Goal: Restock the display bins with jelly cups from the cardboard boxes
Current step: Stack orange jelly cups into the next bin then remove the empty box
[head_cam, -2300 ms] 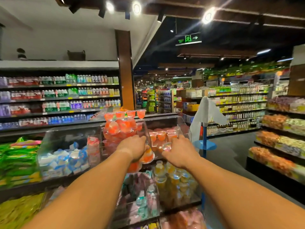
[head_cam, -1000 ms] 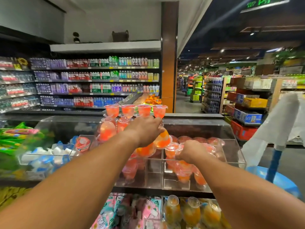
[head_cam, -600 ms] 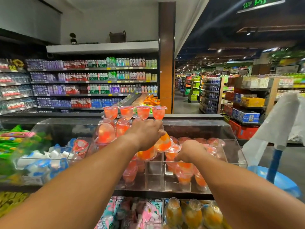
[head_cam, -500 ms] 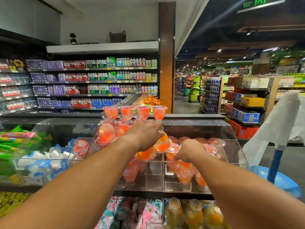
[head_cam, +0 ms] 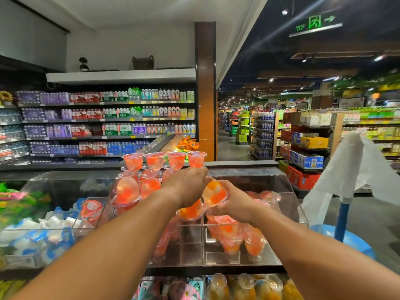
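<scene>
Clear acrylic display bins [head_cam: 290, 191] hold red and orange jelly cups. My left hand [head_cam: 186, 187] reaches over the bins and grips orange jelly cups [head_cam: 191, 211] that hang beneath it. My right hand [head_cam: 234, 202] holds another orange jelly cup [head_cam: 214, 193] from below, right beside the left hand. A stack of red jelly cups [head_cam: 138, 185] rises at the back of the left bin, topped by a row of upright cups [head_cam: 154, 160]. More cups lie in the right bin [head_cam: 236, 237]. No cardboard box is in view.
A bin of blue and white packets [head_cam: 43, 230] sits to the left. Lower bins hold yellow cups [head_cam: 249, 286]. A blue stand with a white plastic bag [head_cam: 357, 169] is at the right by the aisle. Drink shelves [head_cam: 104, 126] line the back wall.
My right hand has risen from the right bin and now holds an orange cup up beside my left hand. The left hand has stayed over the bins with its cups.
</scene>
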A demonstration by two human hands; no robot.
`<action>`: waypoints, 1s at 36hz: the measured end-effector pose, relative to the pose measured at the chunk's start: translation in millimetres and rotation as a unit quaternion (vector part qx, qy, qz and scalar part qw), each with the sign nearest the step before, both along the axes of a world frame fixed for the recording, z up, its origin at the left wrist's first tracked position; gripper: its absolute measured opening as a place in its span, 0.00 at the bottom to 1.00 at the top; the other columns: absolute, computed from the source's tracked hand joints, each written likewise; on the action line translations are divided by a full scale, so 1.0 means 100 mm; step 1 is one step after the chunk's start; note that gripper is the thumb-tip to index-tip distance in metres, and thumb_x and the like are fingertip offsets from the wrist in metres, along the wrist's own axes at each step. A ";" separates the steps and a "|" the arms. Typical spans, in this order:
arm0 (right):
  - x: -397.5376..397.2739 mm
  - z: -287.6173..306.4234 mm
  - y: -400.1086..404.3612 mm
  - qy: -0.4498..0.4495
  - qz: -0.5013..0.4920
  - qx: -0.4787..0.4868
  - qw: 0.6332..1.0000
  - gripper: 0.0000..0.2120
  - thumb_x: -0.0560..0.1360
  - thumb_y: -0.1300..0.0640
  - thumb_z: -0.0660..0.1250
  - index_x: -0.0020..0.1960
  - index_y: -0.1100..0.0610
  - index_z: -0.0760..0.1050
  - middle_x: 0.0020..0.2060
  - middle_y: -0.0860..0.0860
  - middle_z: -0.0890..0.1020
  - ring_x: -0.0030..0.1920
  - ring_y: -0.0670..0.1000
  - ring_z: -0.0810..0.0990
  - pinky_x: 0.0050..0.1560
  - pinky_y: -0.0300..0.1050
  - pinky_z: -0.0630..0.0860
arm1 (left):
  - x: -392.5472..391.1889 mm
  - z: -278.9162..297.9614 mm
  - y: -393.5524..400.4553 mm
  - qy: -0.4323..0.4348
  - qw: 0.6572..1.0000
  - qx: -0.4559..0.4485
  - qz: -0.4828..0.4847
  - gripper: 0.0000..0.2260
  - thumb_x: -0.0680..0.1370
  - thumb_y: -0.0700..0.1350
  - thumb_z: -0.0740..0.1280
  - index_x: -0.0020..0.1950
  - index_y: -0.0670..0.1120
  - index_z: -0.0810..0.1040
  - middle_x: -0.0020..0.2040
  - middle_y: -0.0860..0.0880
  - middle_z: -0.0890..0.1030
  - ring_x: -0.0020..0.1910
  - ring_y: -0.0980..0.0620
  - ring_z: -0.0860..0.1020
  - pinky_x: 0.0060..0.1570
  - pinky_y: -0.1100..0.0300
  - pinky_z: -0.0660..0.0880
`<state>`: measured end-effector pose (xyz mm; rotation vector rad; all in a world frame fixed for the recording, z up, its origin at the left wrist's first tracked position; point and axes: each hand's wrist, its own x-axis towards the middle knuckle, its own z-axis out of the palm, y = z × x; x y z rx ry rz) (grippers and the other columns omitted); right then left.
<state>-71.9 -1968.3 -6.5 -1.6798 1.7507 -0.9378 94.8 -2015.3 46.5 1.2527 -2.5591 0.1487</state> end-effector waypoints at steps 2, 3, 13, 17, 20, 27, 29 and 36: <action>0.00 0.01 0.04 -0.060 0.009 0.002 0.998 0.36 0.66 0.48 0.82 0.68 0.42 0.67 0.57 0.42 0.78 0.59 0.46 0.76 0.63 0.50 0.74 | -0.04 0.02 0.01 0.016 1.000 0.010 -0.004 0.16 0.86 0.55 0.52 0.68 0.49 0.71 0.63 0.47 0.78 0.58 0.46 0.78 0.55 0.49 0.76; -0.02 0.00 0.04 -0.084 0.009 0.003 0.996 0.35 0.66 0.50 0.82 0.68 0.42 0.68 0.57 0.42 0.80 0.59 0.46 0.77 0.65 0.52 0.75 | -0.05 0.04 0.00 0.027 0.999 0.018 -0.006 0.17 0.87 0.55 0.52 0.69 0.49 0.71 0.64 0.47 0.78 0.59 0.46 0.77 0.55 0.50 0.76; -0.10 0.11 0.05 -0.317 0.019 -0.036 0.948 0.31 0.69 0.66 0.76 0.67 0.52 0.67 0.58 0.59 0.79 0.57 0.59 0.83 0.60 0.55 0.80 | -0.12 0.15 -0.05 0.106 0.992 0.061 -0.016 0.20 0.86 0.56 0.51 0.72 0.48 0.71 0.65 0.43 0.77 0.61 0.44 0.75 0.58 0.49 0.73; -0.25 0.19 -0.03 -0.398 -0.041 -0.068 0.914 0.20 0.75 0.65 0.68 0.65 0.56 0.69 0.58 0.61 0.78 0.56 0.61 0.82 0.52 0.54 0.83 | -0.08 0.19 -0.09 0.082 0.996 0.036 -0.002 0.24 0.86 0.57 0.54 0.80 0.49 0.63 0.74 0.44 0.72 0.72 0.42 0.70 0.67 0.49 0.69; -0.40 0.14 -0.12 -0.339 -0.095 -0.064 0.934 0.17 0.77 0.61 0.66 0.66 0.54 0.74 0.58 0.60 0.79 0.56 0.59 0.81 0.56 0.55 0.82 | -0.04 0.19 -0.12 0.080 0.997 0.007 -0.001 0.23 0.85 0.56 0.56 0.78 0.49 0.65 0.72 0.45 0.74 0.70 0.44 0.72 0.65 0.50 0.71; -0.32 -0.03 -0.42 -0.113 -0.232 -0.013 0.966 0.35 0.69 0.45 0.69 0.71 0.61 0.70 0.62 0.59 0.77 0.55 0.57 0.77 0.55 0.56 0.78 | -0.02 0.13 -0.26 0.081 0.997 -0.014 0.010 0.14 0.86 0.51 0.58 0.65 0.47 0.77 0.59 0.45 0.81 0.56 0.45 0.79 0.56 0.47 0.77; -0.27 -0.08 -0.53 -0.102 -0.241 -0.005 0.965 0.34 0.70 0.47 0.72 0.70 0.62 0.69 0.62 0.59 0.77 0.56 0.57 0.76 0.58 0.54 0.76 | 0.00 0.12 -0.30 0.085 0.996 -0.018 0.011 0.14 0.86 0.50 0.58 0.63 0.47 0.79 0.56 0.45 0.82 0.53 0.45 0.79 0.54 0.48 0.77; -0.12 -0.24 -0.97 -0.091 -0.249 -0.006 0.964 0.36 0.71 0.54 0.77 0.72 0.63 0.64 0.64 0.60 0.75 0.60 0.61 0.77 0.42 0.50 0.76 | 0.06 0.08 -0.39 0.107 0.994 -0.014 0.017 0.14 0.86 0.50 0.57 0.59 0.47 0.81 0.53 0.47 0.82 0.50 0.47 0.79 0.53 0.47 0.78</action>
